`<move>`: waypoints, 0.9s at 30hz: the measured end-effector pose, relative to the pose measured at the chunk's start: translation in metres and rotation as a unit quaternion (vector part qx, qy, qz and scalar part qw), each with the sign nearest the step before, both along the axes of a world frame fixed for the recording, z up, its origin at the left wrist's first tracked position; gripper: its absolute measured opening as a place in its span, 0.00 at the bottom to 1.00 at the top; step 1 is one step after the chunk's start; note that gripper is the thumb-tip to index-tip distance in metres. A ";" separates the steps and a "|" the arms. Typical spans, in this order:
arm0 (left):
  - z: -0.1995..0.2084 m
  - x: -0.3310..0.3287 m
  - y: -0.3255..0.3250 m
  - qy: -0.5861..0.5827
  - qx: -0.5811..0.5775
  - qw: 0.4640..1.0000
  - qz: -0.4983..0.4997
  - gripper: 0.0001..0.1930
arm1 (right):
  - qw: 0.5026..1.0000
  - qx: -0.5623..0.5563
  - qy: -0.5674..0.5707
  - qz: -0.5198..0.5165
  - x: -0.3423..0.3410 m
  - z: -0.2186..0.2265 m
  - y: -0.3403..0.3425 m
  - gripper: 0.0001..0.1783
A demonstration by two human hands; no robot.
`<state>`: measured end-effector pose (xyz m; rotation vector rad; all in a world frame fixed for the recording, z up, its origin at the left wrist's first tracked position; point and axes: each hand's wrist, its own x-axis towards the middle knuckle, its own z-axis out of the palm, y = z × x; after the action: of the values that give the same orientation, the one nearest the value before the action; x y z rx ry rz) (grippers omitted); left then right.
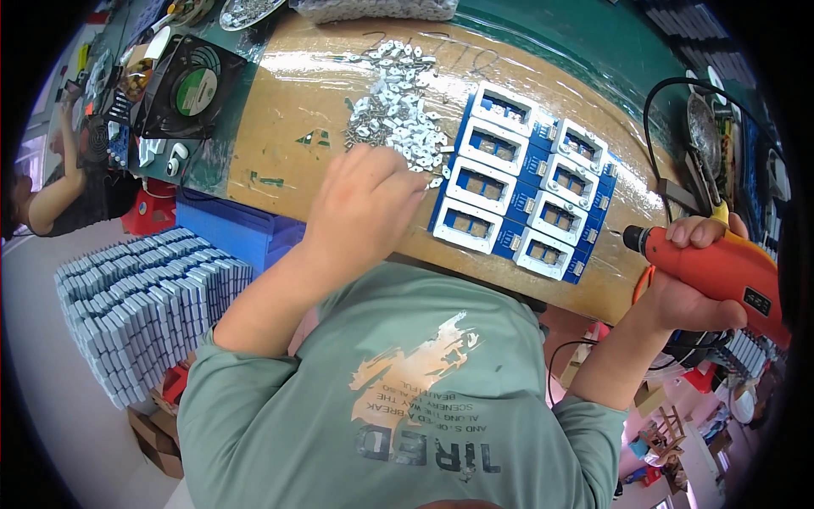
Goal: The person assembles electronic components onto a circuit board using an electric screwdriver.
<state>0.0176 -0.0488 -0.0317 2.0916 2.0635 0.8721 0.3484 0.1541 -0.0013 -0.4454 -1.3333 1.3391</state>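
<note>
Green shirt point(415, 382), cropped; left hand point(365, 199) curled, grip unclear; right hand point(685, 299) around red power tool point(721, 270).

At 12 o'clock a pile of small white parts point(397, 106) lies on the table point(288, 97); the left grip point(365, 195) curls at its near edge. At 2 o'clock, eight white frames point(465, 239) sit on blue boards point(530, 176); at 3, the right grip point(677, 293) holds a red power drill point(716, 270).
</note>
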 end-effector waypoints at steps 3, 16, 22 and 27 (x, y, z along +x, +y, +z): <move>-0.003 -0.003 -0.007 -0.002 -0.002 1.000 -0.009 0.10 | 1.000 0.002 -0.010 -0.008 -0.001 0.001 -0.003 0.69; 0.003 -0.012 0.007 0.004 -0.005 1.000 0.007 0.08 | 0.999 0.002 -0.040 -0.026 -0.004 -0.002 -0.004 0.67; 0.002 -0.009 0.003 -0.011 -0.028 0.999 0.011 0.06 | 0.999 0.004 -0.046 -0.020 -0.004 -0.001 0.000 0.64; 0.000 -0.014 0.009 -0.037 -0.023 0.999 0.026 0.04 | 0.997 -0.021 -0.057 -0.057 -0.005 0.002 0.002 0.71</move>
<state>0.0037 -0.0401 -0.0318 1.9597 2.0891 0.8852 0.3437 0.1565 0.0011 -0.6254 -1.3546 1.2654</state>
